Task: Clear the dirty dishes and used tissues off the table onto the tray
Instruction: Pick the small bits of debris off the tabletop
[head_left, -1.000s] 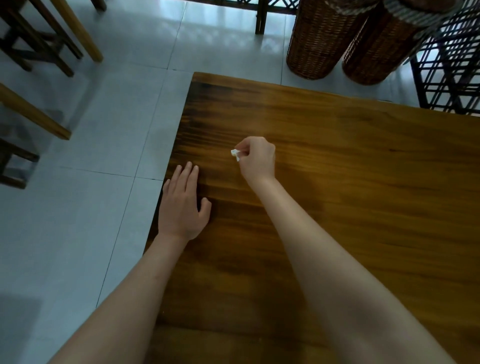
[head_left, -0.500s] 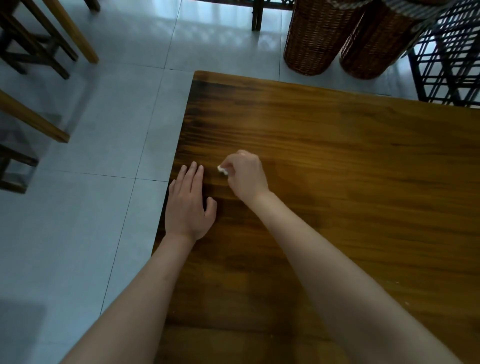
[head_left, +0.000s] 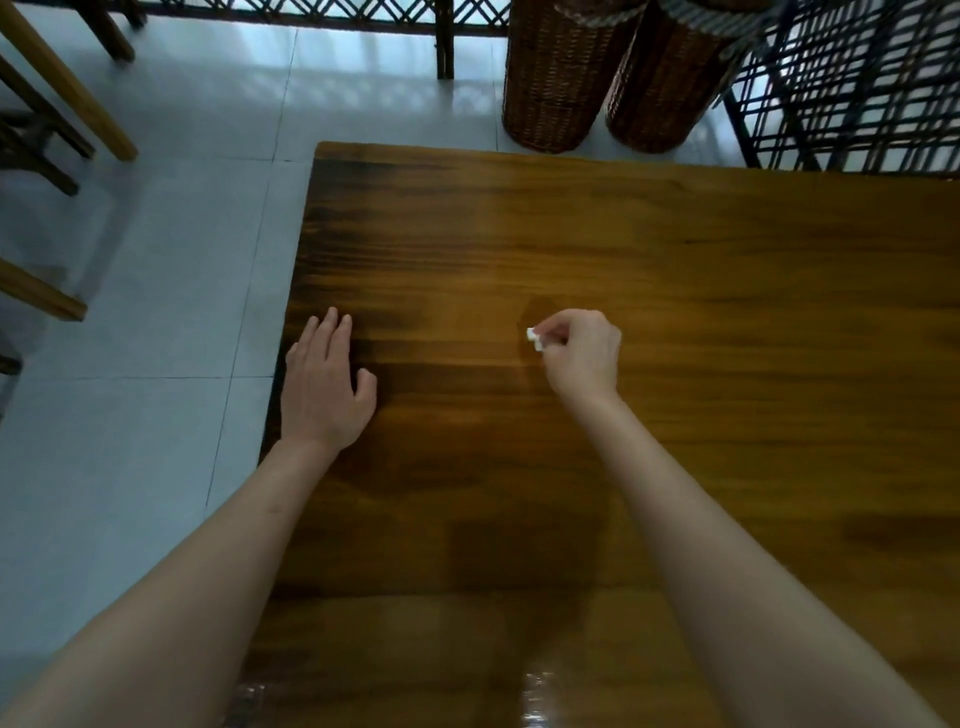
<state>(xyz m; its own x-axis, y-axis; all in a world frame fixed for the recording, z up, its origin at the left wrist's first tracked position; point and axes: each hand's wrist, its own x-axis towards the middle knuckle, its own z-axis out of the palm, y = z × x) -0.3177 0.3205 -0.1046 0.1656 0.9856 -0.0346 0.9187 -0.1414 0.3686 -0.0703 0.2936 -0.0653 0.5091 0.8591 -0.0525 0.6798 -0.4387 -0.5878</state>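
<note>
My right hand (head_left: 584, 353) is curled over the table (head_left: 675, 291), thumb and fingertips pinching a small white tissue (head_left: 535, 339) scrap just above the wood. My left hand (head_left: 324, 387) lies flat, fingers straight and together, by the table's left edge, well apart from the right. Two wicker baskets (head_left: 556, 78) stand on the floor beyond the far edge, a dark lattice rack (head_left: 852, 88) beside them.
</note>
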